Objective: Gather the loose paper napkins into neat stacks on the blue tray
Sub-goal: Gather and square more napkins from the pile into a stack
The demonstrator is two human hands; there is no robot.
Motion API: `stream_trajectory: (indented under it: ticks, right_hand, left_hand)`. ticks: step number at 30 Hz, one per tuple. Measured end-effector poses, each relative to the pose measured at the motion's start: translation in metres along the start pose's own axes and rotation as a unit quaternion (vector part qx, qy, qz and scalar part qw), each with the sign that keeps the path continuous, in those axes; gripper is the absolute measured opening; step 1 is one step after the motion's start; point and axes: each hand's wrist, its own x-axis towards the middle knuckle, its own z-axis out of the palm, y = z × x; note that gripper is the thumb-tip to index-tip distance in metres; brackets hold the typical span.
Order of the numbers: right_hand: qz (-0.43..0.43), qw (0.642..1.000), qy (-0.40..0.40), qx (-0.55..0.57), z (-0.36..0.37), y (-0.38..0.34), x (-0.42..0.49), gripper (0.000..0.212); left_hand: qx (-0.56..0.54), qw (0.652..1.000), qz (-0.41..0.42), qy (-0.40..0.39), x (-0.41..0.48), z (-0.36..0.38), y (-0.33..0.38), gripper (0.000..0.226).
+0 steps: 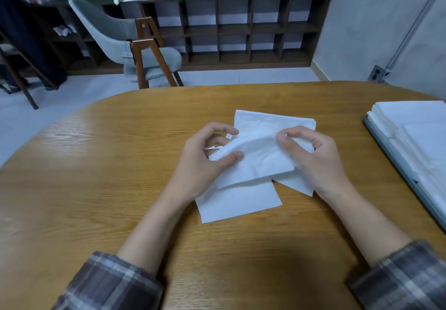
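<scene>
Left hand (205,160) and right hand (311,157) each pinch an edge of one crumpled white paper napkin (255,162), held between them, just above the other loose napkins (239,203) lying askew on the oval wooden counter (120,165). Advisable: draw it flat and square its corners before stacking. The blue tray (395,162) lies well apart, to the right.
</scene>
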Motion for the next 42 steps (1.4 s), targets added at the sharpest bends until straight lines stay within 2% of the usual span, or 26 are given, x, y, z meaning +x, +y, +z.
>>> stream_trajectory:
  ticks: [3, 5, 8, 10, 12, 16, 21, 25, 28, 31, 34, 36, 37, 39, 42]
  right_hand:
    - [0.066, 0.995, -0.019, 0.068, -0.001, 0.002, 0.000, 0.033]
    - [0.122, 0.981, -0.047, 0.144, 0.001, 0.000, 0.000, 0.041]
    - [0.164, 0.960, -0.127, 0.189, 0.003, 0.002, -0.001, 0.061]
    - [0.147, 0.959, -0.160, 0.183, 0.004, -0.001, -0.004, 0.048]
    - [0.139, 0.963, -0.151, 0.176, 0.006, -0.004, -0.007, 0.034]
    - [0.109, 0.974, -0.152, 0.132, 0.009, -0.007, -0.008, 0.033]
    - [0.093, 0.974, -0.170, 0.121, 0.009, -0.010, -0.010, 0.040]
    - [0.082, 0.979, -0.148, 0.114, 0.011, -0.010, -0.008, 0.038]
    - [0.058, 0.985, -0.135, 0.088, 0.011, -0.009, -0.007, 0.051]
    - [0.061, 0.974, -0.135, 0.171, 0.006, -0.010, -0.005, 0.065]
    - [0.079, 0.957, -0.148, 0.237, 0.001, -0.008, -0.002, 0.071]
    - [0.073, 0.961, -0.145, 0.225, 0.001, -0.006, -0.001, 0.072]
    - [0.069, 0.965, -0.142, 0.209, 0.001, -0.005, -0.001, 0.072]
    - [0.069, 0.964, -0.158, 0.201, 0.000, -0.006, -0.001, 0.068]
    - [0.073, 0.966, -0.198, 0.147, -0.004, -0.007, 0.000, 0.038]
  left_hand:
    - [-0.069, 0.997, 0.008, 0.015, 0.000, -0.005, 0.004, 0.018]
    - [-0.082, 0.997, 0.013, 0.000, -0.002, -0.006, 0.007, 0.010]
    - [-0.076, 0.997, 0.011, -0.011, -0.004, -0.007, 0.011, 0.009]
    - [-0.048, 0.998, 0.025, -0.020, -0.004, -0.006, 0.012, 0.011]
    - [-0.020, 0.998, 0.041, -0.031, -0.003, -0.005, 0.012, 0.014]
    - [0.000, 0.999, 0.038, -0.032, -0.001, -0.006, 0.010, 0.022]
    - [0.010, 0.999, 0.033, -0.017, -0.001, -0.004, 0.008, 0.025]
    - [0.016, 1.000, 0.023, -0.014, -0.001, -0.001, 0.005, 0.026]
    - [0.055, 0.998, 0.031, 0.001, -0.003, 0.003, 0.004, 0.028]
    - [0.078, 0.996, 0.012, 0.047, -0.002, 0.004, 0.003, 0.047]
    - [0.002, 0.997, -0.073, 0.004, -0.003, 0.000, 0.006, 0.068]
    - [-0.071, 0.991, -0.113, -0.033, -0.005, 0.001, 0.009, 0.065]
    - [-0.066, 0.992, -0.105, -0.026, -0.005, 0.003, 0.010, 0.063]
    - [-0.016, 0.997, -0.073, 0.009, -0.004, 0.005, 0.005, 0.063]
    - [0.019, 0.998, -0.051, 0.014, -0.004, 0.007, -0.003, 0.065]
